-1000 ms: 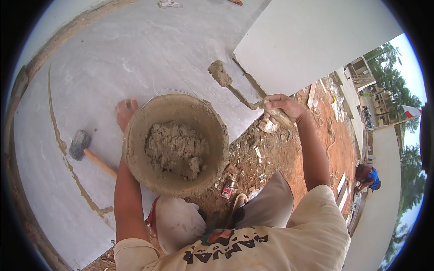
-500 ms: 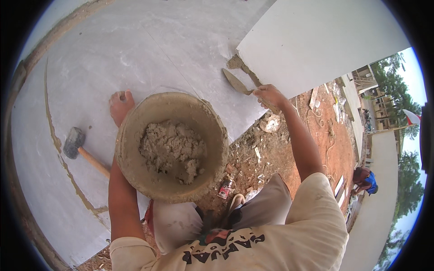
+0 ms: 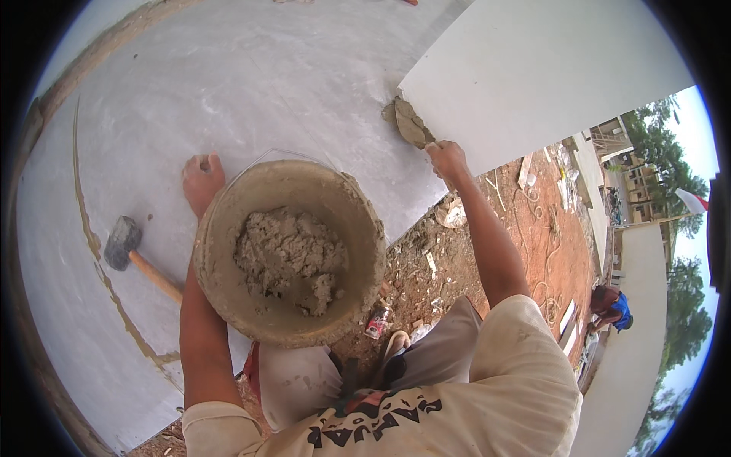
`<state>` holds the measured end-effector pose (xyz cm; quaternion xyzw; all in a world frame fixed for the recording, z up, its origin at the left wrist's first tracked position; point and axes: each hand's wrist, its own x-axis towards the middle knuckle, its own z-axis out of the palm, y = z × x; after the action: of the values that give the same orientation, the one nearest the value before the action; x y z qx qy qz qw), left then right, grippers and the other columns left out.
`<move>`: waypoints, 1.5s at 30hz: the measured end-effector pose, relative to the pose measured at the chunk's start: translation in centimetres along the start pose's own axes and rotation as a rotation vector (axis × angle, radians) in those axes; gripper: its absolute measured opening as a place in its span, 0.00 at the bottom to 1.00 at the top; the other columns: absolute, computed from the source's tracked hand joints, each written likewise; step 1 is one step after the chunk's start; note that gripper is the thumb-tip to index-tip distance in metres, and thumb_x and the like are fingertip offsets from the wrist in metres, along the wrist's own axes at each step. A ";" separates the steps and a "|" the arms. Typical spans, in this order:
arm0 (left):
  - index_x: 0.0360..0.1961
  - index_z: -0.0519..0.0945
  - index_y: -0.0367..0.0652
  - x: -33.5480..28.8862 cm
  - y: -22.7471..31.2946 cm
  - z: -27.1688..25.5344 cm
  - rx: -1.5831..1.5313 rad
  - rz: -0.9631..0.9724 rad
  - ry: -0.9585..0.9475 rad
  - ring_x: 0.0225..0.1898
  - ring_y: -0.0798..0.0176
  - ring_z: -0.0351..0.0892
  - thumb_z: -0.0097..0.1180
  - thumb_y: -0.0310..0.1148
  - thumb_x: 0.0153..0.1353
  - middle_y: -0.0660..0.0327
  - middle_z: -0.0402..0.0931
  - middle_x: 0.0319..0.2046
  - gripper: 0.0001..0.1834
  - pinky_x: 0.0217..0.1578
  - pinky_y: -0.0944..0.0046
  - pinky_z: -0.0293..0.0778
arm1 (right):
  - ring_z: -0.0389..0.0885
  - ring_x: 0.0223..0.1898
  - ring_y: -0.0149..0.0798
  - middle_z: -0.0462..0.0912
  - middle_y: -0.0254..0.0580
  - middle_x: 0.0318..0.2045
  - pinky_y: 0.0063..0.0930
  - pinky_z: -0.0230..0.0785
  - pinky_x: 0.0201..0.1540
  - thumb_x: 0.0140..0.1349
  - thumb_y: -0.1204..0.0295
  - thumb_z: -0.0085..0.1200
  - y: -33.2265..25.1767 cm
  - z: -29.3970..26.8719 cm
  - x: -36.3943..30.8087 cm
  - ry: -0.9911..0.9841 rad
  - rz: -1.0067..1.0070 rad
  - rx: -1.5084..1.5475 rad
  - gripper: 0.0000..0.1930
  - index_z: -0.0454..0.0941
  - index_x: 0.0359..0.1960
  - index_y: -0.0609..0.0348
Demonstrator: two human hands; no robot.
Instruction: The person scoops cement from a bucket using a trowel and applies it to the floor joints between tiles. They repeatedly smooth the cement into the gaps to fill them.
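Note:
My right hand (image 3: 449, 161) is closed around the handle of a pointed trowel (image 3: 416, 135). The blade carries wet grey mortar and touches the lower left edge of an upright pale panel (image 3: 525, 76). A smear of mortar (image 3: 389, 112) sticks to the grey slab beside that corner. My left hand (image 3: 202, 177) rests on the slab (image 3: 304, 84) with its fingers curled in and nothing visible in them. Between my forearms stands a mortar-caked bucket (image 3: 365, 251), tilted toward me, with a lumpy heap of mortar (image 3: 285, 251) inside and its thin wire handle raised at the far rim.
A mallet (image 3: 122, 242) with a dark head and wooden handle lies left of my left forearm. A mortar-filled crack (image 3: 114, 286) runs along the slab's left. Rubble and a crushed can (image 3: 377, 321) cover the ground below. Far right, a person in blue (image 3: 614, 308) bends beside a pale wall.
The trowel has shifted up and right against the panel's edge, and its blade now shows a load of mortar. My left hand stays in place.

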<state>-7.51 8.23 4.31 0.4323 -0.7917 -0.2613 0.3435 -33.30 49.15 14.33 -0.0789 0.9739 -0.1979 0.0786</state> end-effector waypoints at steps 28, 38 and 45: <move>0.35 0.82 0.39 -0.1 1.2 -0.7 -0.014 -0.070 -0.029 0.45 0.50 0.78 0.56 0.42 0.64 0.54 0.80 0.37 0.15 0.47 0.50 0.72 | 0.75 0.21 0.34 0.77 0.41 0.24 0.31 0.71 0.22 0.64 0.62 0.53 -0.8 -4.5 2.0 -0.366 0.009 0.368 0.16 0.79 0.36 0.67; 0.35 0.82 0.39 0.1 0.7 0.2 0.005 -0.015 -0.007 0.44 0.49 0.78 0.56 0.41 0.64 0.54 0.80 0.36 0.15 0.47 0.49 0.72 | 0.84 0.47 0.54 0.83 0.62 0.44 0.45 0.77 0.51 0.60 0.60 0.53 -1.7 2.0 -1.0 0.004 -0.128 -0.144 0.29 0.70 0.56 0.71; 0.35 0.82 0.40 0.1 0.7 0.2 0.003 -0.034 0.000 0.44 0.49 0.78 0.56 0.42 0.64 0.54 0.81 0.37 0.15 0.47 0.50 0.73 | 0.79 0.56 0.59 0.81 0.64 0.52 0.47 0.70 0.59 0.63 0.59 0.44 -3.0 4.8 -0.3 -0.080 0.013 -0.284 0.29 0.71 0.59 0.69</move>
<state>-8.01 8.50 4.69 0.4464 -0.7847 -0.2659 0.3380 -31.73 44.70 11.19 -0.0910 0.9887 -0.0541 0.1065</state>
